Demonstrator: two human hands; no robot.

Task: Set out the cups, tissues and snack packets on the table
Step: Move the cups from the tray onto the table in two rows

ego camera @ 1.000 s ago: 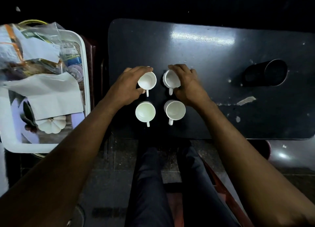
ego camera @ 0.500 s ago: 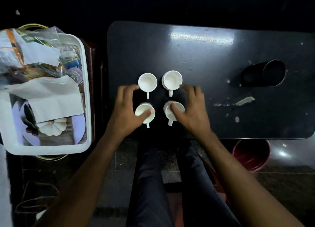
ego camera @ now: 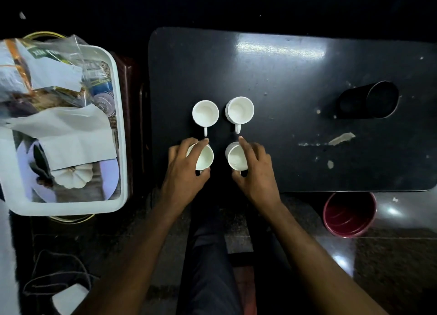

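Note:
Several white cups stand in a square on the dark table (ego camera: 283,78). The far left cup (ego camera: 205,113) and far right cup (ego camera: 240,110) stand free, handles pointing toward me. My left hand (ego camera: 186,170) wraps around the near left cup (ego camera: 205,158). My right hand (ego camera: 255,170) wraps around the near right cup (ego camera: 236,159). Both near cups rest on the table close to its front edge. White tissues (ego camera: 68,135) and snack packets (ego camera: 42,78) lie in a white tray (ego camera: 119,130) to the left of the table.
A dark tumbler (ego camera: 369,100) lies on its side at the table's right. A red bucket (ego camera: 348,214) stands on the floor below the table's front right. A small white pumpkin-shaped piece (ego camera: 73,176) sits in the tray. My legs are under the table's front edge.
Both hands left the two far cups, drew back toward me and closed around the two near cups. The far cups stay where they were set.

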